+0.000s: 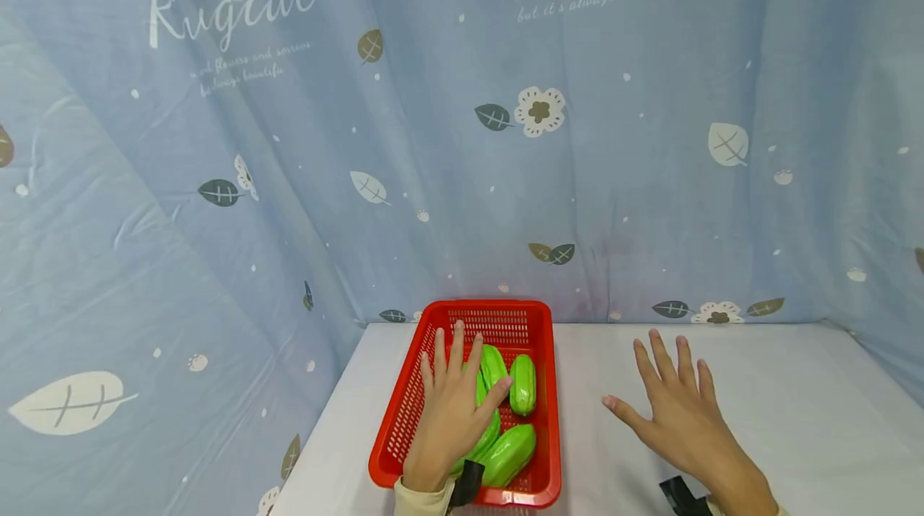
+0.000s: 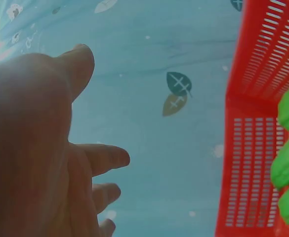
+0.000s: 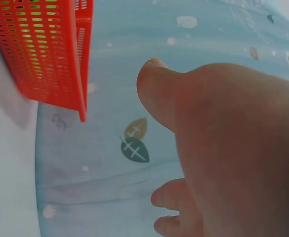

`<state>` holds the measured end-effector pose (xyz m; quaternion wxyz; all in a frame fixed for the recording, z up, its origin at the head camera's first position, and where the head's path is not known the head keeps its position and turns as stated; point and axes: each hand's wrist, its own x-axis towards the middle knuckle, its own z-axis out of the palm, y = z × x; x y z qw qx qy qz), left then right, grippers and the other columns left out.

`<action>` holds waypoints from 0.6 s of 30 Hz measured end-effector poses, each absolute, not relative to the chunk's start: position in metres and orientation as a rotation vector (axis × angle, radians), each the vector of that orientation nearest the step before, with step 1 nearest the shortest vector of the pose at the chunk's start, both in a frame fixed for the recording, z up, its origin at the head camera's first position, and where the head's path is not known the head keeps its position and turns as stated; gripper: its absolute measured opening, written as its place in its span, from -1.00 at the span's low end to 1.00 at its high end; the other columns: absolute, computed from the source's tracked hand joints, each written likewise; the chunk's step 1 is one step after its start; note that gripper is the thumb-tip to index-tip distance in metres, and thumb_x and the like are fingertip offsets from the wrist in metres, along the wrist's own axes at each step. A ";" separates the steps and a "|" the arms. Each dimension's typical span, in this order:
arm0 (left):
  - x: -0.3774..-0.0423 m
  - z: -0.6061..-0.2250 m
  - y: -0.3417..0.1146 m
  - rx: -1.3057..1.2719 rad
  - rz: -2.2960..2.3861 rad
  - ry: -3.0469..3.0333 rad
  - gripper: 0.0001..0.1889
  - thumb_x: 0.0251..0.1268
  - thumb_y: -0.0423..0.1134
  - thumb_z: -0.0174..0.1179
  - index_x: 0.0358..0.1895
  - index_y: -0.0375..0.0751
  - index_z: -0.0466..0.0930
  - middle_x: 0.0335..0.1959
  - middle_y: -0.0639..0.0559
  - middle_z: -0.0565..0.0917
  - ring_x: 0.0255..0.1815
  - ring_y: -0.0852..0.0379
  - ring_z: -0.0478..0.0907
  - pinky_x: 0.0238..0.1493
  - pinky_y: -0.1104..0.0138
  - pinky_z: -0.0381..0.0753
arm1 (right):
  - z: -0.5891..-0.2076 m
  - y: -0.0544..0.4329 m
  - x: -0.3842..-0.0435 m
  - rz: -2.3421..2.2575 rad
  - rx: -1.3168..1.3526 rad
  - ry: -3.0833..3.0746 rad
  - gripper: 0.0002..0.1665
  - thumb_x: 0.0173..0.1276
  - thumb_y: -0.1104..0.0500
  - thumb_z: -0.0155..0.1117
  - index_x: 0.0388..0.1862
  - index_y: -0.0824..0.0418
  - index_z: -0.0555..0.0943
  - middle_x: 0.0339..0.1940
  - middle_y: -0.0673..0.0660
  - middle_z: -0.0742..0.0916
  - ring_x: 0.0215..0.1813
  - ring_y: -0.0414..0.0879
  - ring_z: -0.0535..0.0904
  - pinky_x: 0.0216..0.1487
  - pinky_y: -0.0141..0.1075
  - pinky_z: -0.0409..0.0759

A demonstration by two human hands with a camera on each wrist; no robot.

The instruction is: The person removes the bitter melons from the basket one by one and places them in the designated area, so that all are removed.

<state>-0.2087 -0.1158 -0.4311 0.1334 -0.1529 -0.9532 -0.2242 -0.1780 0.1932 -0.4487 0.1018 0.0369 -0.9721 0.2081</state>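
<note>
Both hands sit low in the head view, closest to us. Largest behind them is the blue curtain (image 1: pixel 462 139) with leaves and flowers, filling the top and sides of the frame. Below it, the white bench (image 1: pixel 794 420) spreads across the bottom right. Bottom centre, the red basket (image 1: pixel 537 323) stands on the bench against the curtain, several green vegetables (image 1: pixel 523 384) lying inside. Now the left hand (image 1: pixel 451 412): flat, fingers straight and spread, over the basket, covering some of the vegetables; whether it presses on them I cannot tell. Its grip is loose, clasping nothing. The right hand (image 1: pixel 682 416), lower right, lies over bare bench just beside the basket, fingers splayed, grip empty.
</note>
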 end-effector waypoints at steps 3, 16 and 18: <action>-0.207 -0.431 -0.123 -0.458 -0.649 -2.773 -0.13 0.47 0.40 -0.06 0.63 -0.12 0.21 0.75 -0.14 -0.06 0.75 -0.35 -0.29 0.58 -0.43 -0.24 | -0.448 0.192 -0.179 0.630 0.109 -2.884 0.34 0.28 -0.57 0.18 0.64 0.40 0.13 0.69 0.50 0.06 0.67 0.56 -0.32 0.51 0.56 -0.34; -0.199 -0.428 -0.172 -0.499 -0.623 -2.743 -0.14 0.47 0.30 0.08 0.63 -0.16 0.19 0.74 -0.14 -0.03 0.74 -0.34 -0.24 0.55 -0.44 -0.22 | -0.449 0.189 -0.180 0.636 0.121 -2.881 0.32 0.27 -0.56 0.20 0.63 0.39 0.17 0.66 0.53 0.13 0.66 0.58 -0.19 0.49 0.58 -0.26; -0.199 -0.431 -0.181 -0.481 -0.615 -2.740 -0.15 0.46 0.27 0.11 0.62 -0.19 0.21 0.74 -0.15 -0.01 0.73 -0.35 -0.21 0.54 -0.45 -0.22 | -0.449 0.189 -0.180 0.637 0.120 -2.881 0.32 0.26 -0.56 0.20 0.63 0.39 0.18 0.66 0.53 0.14 0.65 0.58 -0.17 0.49 0.59 -0.26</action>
